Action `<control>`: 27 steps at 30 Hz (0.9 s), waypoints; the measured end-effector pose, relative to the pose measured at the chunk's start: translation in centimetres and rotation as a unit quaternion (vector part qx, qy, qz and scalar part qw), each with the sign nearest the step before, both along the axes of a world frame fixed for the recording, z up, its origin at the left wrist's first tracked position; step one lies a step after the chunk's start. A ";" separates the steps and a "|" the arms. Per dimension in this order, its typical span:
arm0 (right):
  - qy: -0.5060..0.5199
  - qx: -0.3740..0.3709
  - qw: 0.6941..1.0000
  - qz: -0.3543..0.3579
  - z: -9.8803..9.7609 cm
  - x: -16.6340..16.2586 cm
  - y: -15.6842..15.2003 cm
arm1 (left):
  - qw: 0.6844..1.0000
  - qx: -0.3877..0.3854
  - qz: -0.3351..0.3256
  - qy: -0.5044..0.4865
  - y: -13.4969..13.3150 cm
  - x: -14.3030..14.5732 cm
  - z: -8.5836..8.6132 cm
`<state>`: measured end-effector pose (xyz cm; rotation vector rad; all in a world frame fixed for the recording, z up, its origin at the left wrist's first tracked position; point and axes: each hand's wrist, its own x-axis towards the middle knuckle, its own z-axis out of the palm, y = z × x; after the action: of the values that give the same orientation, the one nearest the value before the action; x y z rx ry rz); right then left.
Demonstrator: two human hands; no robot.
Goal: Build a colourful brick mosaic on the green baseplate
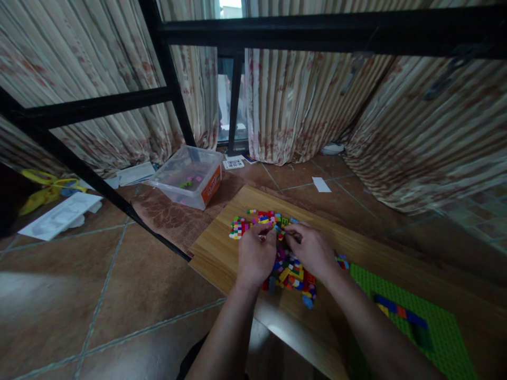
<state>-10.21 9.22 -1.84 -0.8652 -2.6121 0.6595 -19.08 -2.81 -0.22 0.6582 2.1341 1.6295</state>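
Note:
Over a heap of small coloured building bricks (291,272) on the wooden table, both hands work close together with fingertips bent inward. My left hand (256,253) is closed in a pinch, with what looks like a small building brick at its fingertips. A short gap to the right, my right hand (315,252) is also pinched; whatever it holds is too small to make out. Sorted-looking bricks (238,228) lie in a block beyond my left hand. Partly behind my right forearm is a green baseplate (439,311), with a row of blue, orange and yellow bricks (402,313) on it.
The wooden table (216,243) has its left corner over a brown mat (170,221). A clear plastic box (184,182) with a few bricks stands on the tiled floor. A black metal frame (309,34) crosses in front of the curtains (297,105). White packaging (59,216) lies left.

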 end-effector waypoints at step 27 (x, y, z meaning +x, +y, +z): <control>0.357 -0.493 0.787 -0.099 0.8 3.7 -3.0 | 0.954 0.139 -0.077 -0.252 1.5 2.3 -0.8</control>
<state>-6.52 6.19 -1.00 -0.8473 -1.3629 1.8999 -16.78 -1.35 -1.06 0.4124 1.4741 1.7915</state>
